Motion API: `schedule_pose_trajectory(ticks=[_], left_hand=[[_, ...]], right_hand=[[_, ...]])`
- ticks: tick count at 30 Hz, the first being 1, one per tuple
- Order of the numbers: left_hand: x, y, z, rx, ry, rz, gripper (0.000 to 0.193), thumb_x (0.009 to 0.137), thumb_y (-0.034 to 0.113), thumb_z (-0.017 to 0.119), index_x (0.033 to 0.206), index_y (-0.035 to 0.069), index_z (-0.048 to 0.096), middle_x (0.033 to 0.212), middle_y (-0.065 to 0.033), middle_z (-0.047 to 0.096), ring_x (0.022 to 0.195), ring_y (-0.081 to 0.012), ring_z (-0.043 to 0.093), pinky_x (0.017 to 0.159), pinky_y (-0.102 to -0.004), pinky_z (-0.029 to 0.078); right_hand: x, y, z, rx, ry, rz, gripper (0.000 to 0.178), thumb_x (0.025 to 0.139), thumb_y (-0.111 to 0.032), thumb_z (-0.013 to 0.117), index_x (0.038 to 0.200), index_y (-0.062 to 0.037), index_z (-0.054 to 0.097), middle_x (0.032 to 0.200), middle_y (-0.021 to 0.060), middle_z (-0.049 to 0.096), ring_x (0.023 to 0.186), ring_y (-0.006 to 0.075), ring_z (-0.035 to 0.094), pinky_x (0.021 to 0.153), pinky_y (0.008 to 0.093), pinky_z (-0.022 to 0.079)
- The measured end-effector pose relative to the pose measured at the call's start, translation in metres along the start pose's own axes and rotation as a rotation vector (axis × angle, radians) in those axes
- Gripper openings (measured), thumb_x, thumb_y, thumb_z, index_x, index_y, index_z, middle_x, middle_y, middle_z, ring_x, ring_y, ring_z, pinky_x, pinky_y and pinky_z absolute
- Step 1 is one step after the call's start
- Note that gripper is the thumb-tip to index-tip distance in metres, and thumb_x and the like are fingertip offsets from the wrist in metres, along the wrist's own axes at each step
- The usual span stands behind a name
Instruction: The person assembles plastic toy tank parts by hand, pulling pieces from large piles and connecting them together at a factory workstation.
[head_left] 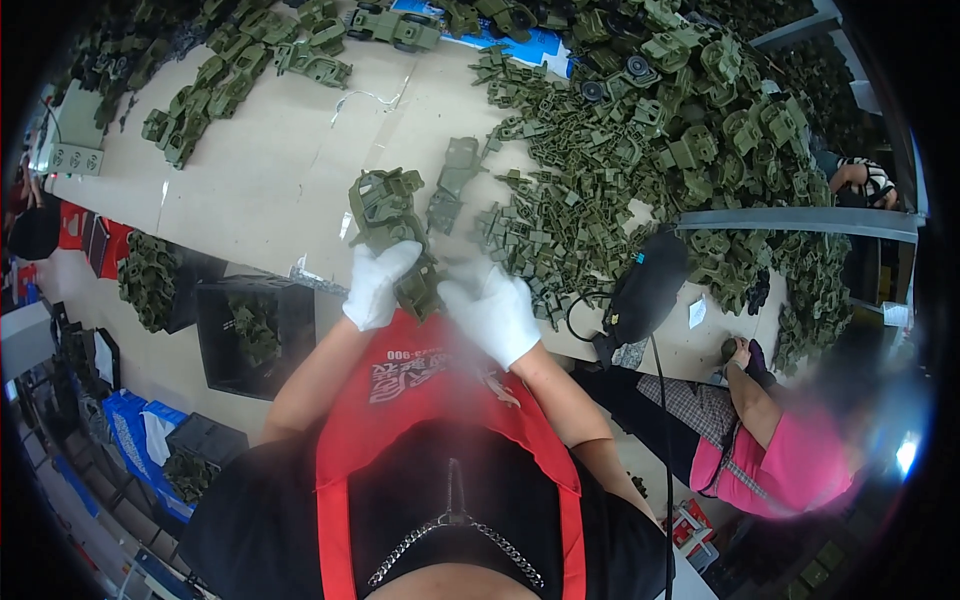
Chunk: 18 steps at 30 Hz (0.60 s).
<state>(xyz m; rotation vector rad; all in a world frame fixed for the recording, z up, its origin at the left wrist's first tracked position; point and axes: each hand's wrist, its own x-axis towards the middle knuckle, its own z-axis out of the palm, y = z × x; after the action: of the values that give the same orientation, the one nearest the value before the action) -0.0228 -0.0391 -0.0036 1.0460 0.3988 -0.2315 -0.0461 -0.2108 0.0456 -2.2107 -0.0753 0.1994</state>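
My left hand (376, 285), in a white glove, is closed around an olive-green plastic toy military vehicle (385, 205), held over the near edge of the table. My right hand (497, 312), also white-gloved, is close to the vehicle's right side with its fingers curled in. A blur covers its fingertips, so anything between them is hidden. Just beyond the hands, a second green toy vehicle (458, 175) lies on the beige table (260, 170). A large spread of small green plastic parts (570, 190) begins to the right of my right hand.
Green toy vehicles (700, 130) are heaped at the far right, and a row of them (215, 85) lies far left. A black lamp-like device (650, 285) and a metal bar (800, 221) stand at right. A black crate (255, 335) is below left. A co-worker in pink (790, 450) sits right.
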Motion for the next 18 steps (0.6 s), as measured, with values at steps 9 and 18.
schedule_pose_trajectory(ticks=[9, 18], left_hand=[[-0.006, -0.009, -0.01, 0.041, -0.078, 0.008, 0.037, 0.08, -0.001, 0.059, 0.117, 0.0, 0.056, 0.098, -0.0082, 0.063, 0.089, -0.0202, 0.064, 0.081, -0.0342, 0.053], [-0.015, 0.016, -0.001, 0.015, -0.113, -0.118, 0.036, 0.077, -0.001, 0.057, 0.113, 0.0, 0.058, 0.098, -0.0066, 0.062, 0.088, -0.0172, 0.061, 0.081, -0.0305, 0.051]], right_hand=[[-0.011, 0.011, 0.037, -0.17, 0.165, -0.15, 0.011, 0.085, -0.014, 0.062, 0.094, -0.0076, 0.062, 0.084, 0.0151, 0.066, 0.073, 0.0359, 0.064, 0.063, 0.0455, 0.052], [-0.009, 0.01, 0.023, -0.17, 0.0, -0.259, 0.017, 0.081, -0.015, 0.055, 0.097, -0.0094, 0.06, 0.088, 0.0084, 0.062, 0.076, 0.0301, 0.063, 0.063, 0.0439, 0.052]])
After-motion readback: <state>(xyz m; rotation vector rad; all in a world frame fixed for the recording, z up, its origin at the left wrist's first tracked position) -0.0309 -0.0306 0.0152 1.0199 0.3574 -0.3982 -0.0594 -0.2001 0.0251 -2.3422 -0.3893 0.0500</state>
